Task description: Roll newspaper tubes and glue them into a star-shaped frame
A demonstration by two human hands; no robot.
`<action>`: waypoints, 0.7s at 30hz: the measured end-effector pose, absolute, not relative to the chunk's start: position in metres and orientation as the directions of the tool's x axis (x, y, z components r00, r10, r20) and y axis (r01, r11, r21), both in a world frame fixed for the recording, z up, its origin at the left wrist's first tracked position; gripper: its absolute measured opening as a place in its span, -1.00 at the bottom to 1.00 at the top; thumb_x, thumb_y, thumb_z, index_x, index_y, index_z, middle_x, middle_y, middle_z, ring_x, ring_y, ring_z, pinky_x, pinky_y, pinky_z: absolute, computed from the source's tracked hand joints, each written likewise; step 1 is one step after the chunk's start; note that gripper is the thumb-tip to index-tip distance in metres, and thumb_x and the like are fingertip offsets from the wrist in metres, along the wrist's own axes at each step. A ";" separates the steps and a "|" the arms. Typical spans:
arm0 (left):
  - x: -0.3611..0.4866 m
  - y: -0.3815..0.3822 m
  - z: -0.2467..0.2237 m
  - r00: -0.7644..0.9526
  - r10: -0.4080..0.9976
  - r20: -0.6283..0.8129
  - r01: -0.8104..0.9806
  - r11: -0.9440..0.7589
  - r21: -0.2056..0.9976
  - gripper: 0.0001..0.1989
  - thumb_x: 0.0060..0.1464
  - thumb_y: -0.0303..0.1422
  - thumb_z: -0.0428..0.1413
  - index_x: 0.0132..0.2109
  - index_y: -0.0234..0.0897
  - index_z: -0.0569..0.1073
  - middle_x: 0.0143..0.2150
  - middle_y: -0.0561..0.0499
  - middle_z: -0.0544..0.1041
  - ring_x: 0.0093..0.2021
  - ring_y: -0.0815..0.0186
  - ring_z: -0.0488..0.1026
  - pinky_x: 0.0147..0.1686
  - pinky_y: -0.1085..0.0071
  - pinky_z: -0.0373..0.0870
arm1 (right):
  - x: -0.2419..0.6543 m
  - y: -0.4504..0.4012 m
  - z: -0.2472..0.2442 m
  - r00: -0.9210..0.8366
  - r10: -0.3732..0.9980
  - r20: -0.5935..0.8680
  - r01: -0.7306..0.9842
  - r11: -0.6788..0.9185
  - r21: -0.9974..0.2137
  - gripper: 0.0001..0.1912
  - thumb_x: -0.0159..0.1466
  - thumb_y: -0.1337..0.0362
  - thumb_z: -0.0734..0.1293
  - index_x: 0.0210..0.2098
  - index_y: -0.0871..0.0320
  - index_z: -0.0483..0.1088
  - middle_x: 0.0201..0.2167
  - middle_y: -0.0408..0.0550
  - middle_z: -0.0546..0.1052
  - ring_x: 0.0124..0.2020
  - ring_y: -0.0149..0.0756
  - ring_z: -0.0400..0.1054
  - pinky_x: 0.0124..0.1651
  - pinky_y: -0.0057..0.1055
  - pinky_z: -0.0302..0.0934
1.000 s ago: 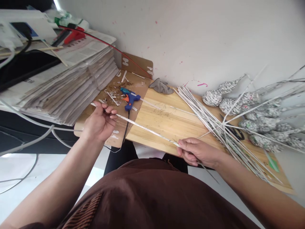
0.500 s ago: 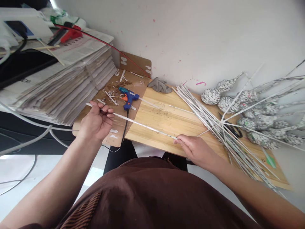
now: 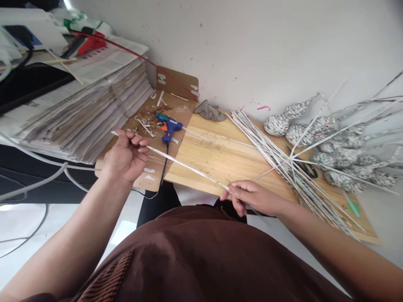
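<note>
A thin rolled paper stick (image 3: 187, 167) stretches between my two hands over the near edge of the table. Around its left end the fingers of my left hand (image 3: 126, 156) are curled, palm upward, and a short tip pokes out beyond them. My right hand (image 3: 244, 195) pinches the other end between thumb and forefinger, its remaining fingers loosely bent below. Just past the stick lies a blue hot glue gun (image 3: 170, 128) on a cardboard sheet (image 3: 184, 112). To the right rests a bundle of similar paper sticks (image 3: 267, 151).
A tall newspaper stack (image 3: 103, 98) stands at left. Woven paper gourd shapes (image 3: 277, 125) sit at the right, near black-handled scissors (image 3: 307, 170) and a star of joined paper sticks (image 3: 292, 157). A grey cloth (image 3: 210, 112) lies by the wall. Cables hang at left.
My right hand has moved slightly left and down, and its lower fingers have loosened and spread. My left hand keeps its hold, shifted a little; the stick stays between both hands.
</note>
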State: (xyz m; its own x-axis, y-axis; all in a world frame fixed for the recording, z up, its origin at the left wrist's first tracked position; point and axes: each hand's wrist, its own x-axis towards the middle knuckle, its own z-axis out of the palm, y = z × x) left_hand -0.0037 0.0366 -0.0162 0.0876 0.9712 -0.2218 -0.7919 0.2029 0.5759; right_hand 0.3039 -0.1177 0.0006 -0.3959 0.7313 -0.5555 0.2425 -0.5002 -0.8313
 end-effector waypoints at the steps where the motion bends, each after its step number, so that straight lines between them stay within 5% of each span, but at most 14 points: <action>1: -0.004 0.036 -0.016 0.072 0.970 -0.230 -0.788 0.197 0.584 -0.63 0.28 -0.18 -0.18 -0.43 -0.29 0.20 -0.61 0.13 0.24 -0.58 0.47 0.31 -0.66 0.65 0.22 | 0.302 -0.117 0.002 -0.354 0.762 -0.542 0.287 -0.463 -0.838 -0.55 0.33 -0.04 0.18 -0.15 0.25 0.41 -0.58 -0.15 0.39 -0.54 -0.43 0.32 -0.44 -0.47 0.22; 11: 0.000 0.028 -0.009 0.095 0.967 -0.237 -0.787 0.219 0.577 -0.63 0.28 -0.19 -0.17 -0.44 -0.29 0.21 -0.61 0.12 0.24 -0.58 0.48 0.30 -0.66 0.65 0.22 | 0.299 -0.107 0.002 -0.345 0.729 -0.591 0.193 -0.561 -0.805 -0.59 0.27 -0.01 0.28 -0.26 0.28 0.46 -0.53 -0.12 0.42 -0.50 -0.43 0.35 -0.45 -0.50 0.21; 21: 0.001 0.024 -0.007 0.096 0.965 -0.246 -0.762 0.230 0.605 -0.62 0.28 -0.18 -0.18 -0.44 -0.29 0.22 -0.60 0.12 0.24 -0.57 0.47 0.30 -0.66 0.64 0.22 | 0.299 -0.105 -0.002 -0.265 0.768 -0.583 0.373 -0.476 -0.796 -0.64 0.25 0.02 0.30 -0.35 0.24 0.43 -0.63 -0.18 0.38 -0.56 -0.46 0.30 -0.49 -0.51 0.18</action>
